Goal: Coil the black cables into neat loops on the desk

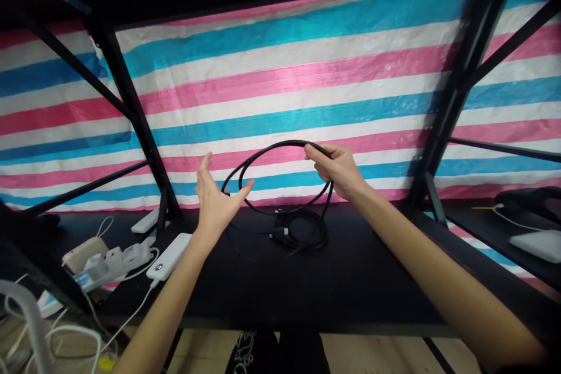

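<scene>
My right hand (pixel 335 168) pinches a looped black cable (pixel 284 143) between thumb and fingers and holds it up above the black shelf board (pixel 350 286). At the left side of the loop is my left hand (pixel 217 196), its thumb and fingers spread apart. The cable runs behind or between those fingers; whether it touches them I cannot tell. Below the raised loop, more black cable lies coiled (pixel 313 247) on the board. A small light-coloured plug end (pixel 284 232) shows at that coil.
A white power bank (pixel 169 257) with a white lead lies beside my left forearm. Further left is a power strip (pixel 99 274) with several white chargers. Black metal posts (pixel 138 117) frame both sides. Striped plastic sheeting (pixel 298 76) hangs behind. A white box-like device (pixel 537 244) sits at right.
</scene>
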Demonstrator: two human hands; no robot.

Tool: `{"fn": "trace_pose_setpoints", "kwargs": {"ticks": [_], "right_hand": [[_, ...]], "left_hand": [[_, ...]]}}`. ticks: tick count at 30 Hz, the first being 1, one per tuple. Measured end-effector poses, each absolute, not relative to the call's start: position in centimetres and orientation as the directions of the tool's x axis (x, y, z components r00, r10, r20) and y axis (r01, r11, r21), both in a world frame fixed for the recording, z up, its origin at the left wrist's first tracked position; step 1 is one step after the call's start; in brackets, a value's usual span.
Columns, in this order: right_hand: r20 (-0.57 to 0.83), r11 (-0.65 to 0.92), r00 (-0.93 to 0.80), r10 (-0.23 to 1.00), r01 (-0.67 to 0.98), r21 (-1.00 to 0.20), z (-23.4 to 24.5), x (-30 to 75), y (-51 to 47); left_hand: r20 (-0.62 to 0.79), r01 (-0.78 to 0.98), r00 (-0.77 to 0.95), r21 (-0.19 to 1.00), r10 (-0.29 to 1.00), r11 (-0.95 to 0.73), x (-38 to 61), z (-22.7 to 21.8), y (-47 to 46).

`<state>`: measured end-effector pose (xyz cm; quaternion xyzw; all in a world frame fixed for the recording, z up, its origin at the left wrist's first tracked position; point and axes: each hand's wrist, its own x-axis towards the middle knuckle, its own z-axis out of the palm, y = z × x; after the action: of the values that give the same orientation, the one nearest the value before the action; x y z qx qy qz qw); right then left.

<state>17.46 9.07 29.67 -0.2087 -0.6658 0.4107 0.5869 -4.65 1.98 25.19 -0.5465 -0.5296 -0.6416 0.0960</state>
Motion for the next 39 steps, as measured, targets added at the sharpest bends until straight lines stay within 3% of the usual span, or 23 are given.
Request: {"fn": "trace_pose_setpoints", "kwargs": {"ticks": [3, 5, 7, 12, 16, 20, 23, 27, 32, 35, 39], "right_hand": [[0.575, 0.492, -0.138, 0.806, -0.385, -0.781, 29.2, 16.7, 9.2], [0.557, 0.465, -0.076, 0.827, -0.465, -0.754, 28.6, 15.9, 9.3], [0.533, 0.443, -0.043, 0.845, -0.504, -0.742, 27.9, 15.1, 9.6], [0.487, 0.398, -0.091, 0.869, -0.457, -0.795, 27.0, 14.9, 10.5], [0.545, 0.487, -0.072, 0.836, -0.362, -0.795, 28.0, 16.4, 11.0], [0.597, 0.587, -0.128, 0.792, -0.106, -0.802, 29.3, 17.8, 11.2], [0.649, 0.652, -0.087, 0.756, 0.017, -0.758, 30.0, 18.5, 11.6], [0.662, 0.662, -0.001, 0.749, -0.039, -0.749, 30.3, 18.6, 12.0], [0.615, 0.601, 0.019, 0.788, -0.237, -0.763, 30.2, 17.3, 11.6], [0.539, 0.492, -0.091, 0.837, -0.302, -0.816, 30.3, 17.0, 11.7], [0.359, 0.279, -0.378, 0.853, -0.252, -0.927, 29.5, 17.8, 12.5]], "left_hand": [[0.539, 0.311, -0.450, 0.842, 0.712, -0.441, -4.6, 23.0, 3.4], [0.399, 0.074, -0.373, 0.913, 0.838, -0.402, -3.8, 21.7, 4.1], [0.320, -0.043, -0.270, 0.938, 0.908, -0.344, -2.8, 20.9, 4.2], [0.244, -0.009, -0.136, 0.969, 0.960, -0.247, -2.7, 20.7, 3.2], [0.186, -0.019, -0.054, 0.982, 0.981, -0.188, -5.0, 20.6, 2.6], [0.188, -0.002, -0.177, 0.981, 0.966, -0.192, -7.4, 19.3, 2.5], [0.184, 0.143, -0.220, 0.977, 0.958, -0.155, -9.2, 18.0, 2.3], [0.083, 0.251, -0.174, 0.967, 0.981, -0.038, -9.5, 16.9, 1.3], [-0.075, 0.182, -0.035, 0.980, 0.997, 0.080, -6.7, 16.7, 0.7], [0.033, 0.080, -0.019, 0.996, 0.999, -0.031, -5.8, 16.6, 1.4], [0.287, 0.038, -0.287, 0.957, 0.914, -0.289, -6.4, 16.7, 2.5]]}}
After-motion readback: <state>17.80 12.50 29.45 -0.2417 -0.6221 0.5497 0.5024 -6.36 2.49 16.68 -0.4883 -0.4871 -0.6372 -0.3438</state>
